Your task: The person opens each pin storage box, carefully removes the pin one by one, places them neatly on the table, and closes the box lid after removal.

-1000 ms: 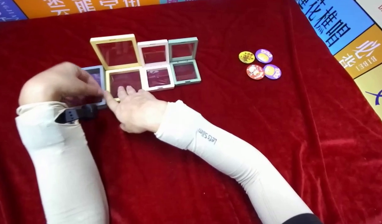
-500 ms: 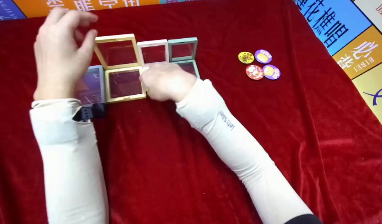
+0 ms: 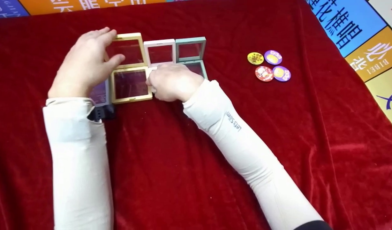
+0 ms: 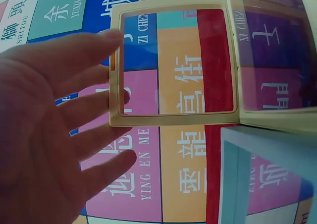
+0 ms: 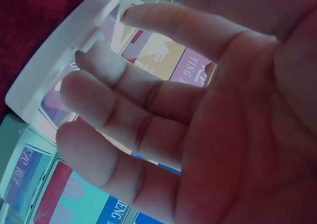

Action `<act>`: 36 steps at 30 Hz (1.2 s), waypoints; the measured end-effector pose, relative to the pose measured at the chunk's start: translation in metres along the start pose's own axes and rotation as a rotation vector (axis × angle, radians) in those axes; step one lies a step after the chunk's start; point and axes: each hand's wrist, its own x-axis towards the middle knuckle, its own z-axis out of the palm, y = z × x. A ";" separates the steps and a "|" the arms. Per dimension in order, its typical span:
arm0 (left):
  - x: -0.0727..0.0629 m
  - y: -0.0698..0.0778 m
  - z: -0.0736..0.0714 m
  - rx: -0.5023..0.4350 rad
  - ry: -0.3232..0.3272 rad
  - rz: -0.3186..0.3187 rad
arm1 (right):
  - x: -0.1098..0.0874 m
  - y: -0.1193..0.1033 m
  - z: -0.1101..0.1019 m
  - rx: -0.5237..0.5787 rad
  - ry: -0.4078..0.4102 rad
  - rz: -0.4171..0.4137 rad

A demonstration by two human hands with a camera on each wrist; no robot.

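Observation:
A yellow hinged display frame (image 3: 132, 99) with clear film stands with its lid raised. My left hand (image 3: 84, 62) is at the lid's outer edge; in the left wrist view its fingers are spread and fairly straight, thumb on the near side of the lid (image 4: 178, 119), other fingertips behind it. To the right is a white display frame (image 3: 159, 43), also with its lid up. My right hand (image 3: 175, 81) holds that frame's lower half with bent fingers, hiding most of it. A closed-looking blue-grey display frame (image 3: 103, 103) lies partly under my left forearm and hand.
A green display frame (image 3: 191, 40) stands unfolded at the row's right end. Several round badges (image 3: 264, 73) lie farther right on the red velvet cloth (image 3: 234, 179). Panels with large Chinese characters (image 3: 339, 22) border the cloth at the back and right.
My left hand leaves the blue-grey frame, rises, then moves right to the yellow lid. My right hand shifts right from the yellow frame's front edge to the white frame and stays there.

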 end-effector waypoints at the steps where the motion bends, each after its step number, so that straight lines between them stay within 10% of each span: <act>1: 0.000 0.000 0.000 0.000 0.001 -0.004 | 0.000 0.000 0.000 0.001 0.000 -0.001; 20: -0.008 0.006 -0.008 -0.026 0.107 -0.065 | 0.000 -0.001 0.003 0.025 0.017 -0.043; 36: -0.010 -0.001 -0.011 -0.022 -0.186 -0.053 | 0.000 0.010 0.000 0.075 0.029 -0.106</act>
